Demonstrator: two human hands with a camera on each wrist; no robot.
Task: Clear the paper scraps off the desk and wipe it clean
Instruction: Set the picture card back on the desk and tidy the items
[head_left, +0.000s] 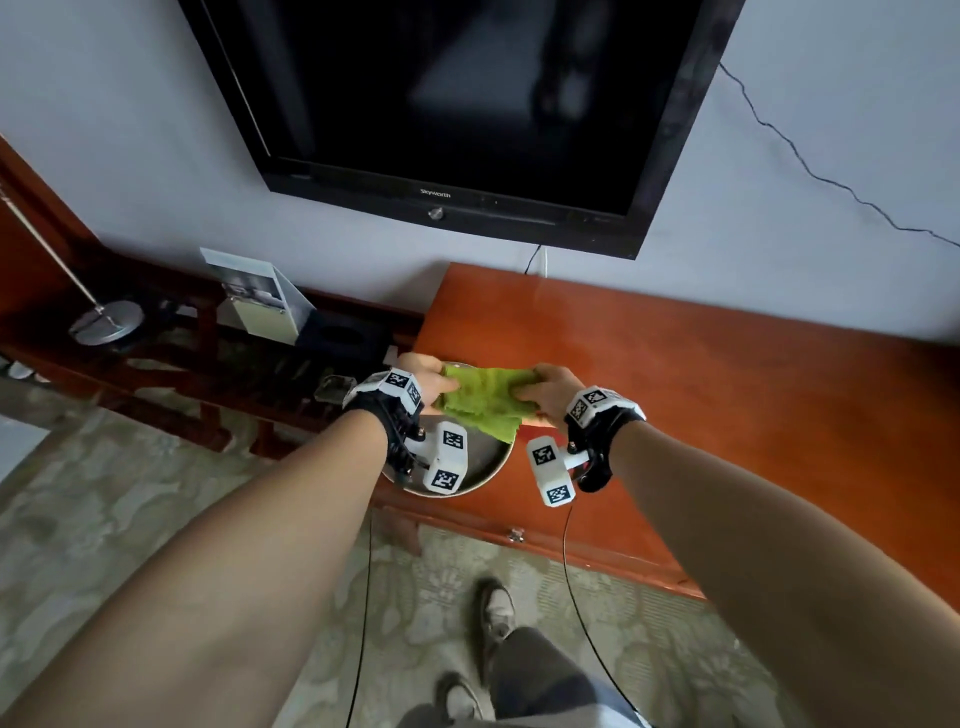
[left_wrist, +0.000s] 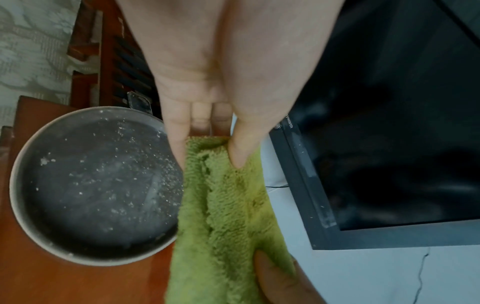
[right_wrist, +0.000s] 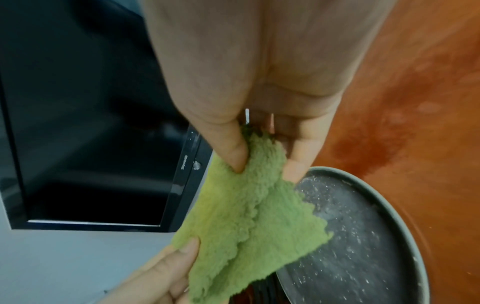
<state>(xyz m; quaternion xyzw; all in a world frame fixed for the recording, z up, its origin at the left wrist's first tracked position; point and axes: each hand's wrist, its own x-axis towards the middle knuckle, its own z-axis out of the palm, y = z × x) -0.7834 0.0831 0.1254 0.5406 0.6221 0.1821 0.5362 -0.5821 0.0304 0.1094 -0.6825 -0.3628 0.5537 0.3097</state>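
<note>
**Desk wet, cloth held over basin**

Desk of glossy orange-red wood sits under my wall-mounted black television. Left hand and right hand pinch the fuzzy green cloth above the round metal basin, mostly hidden.

Left wrist: specks float in the basin; detail blurry.

Right wrist: damp patches on the wood.

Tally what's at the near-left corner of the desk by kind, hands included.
Green cloth: 1, held over the basin
Round metal basin: 1, white flecks inside
Hands: 2, left hand and right hand, each pinching an end of the cloth
Total: 4
</note>
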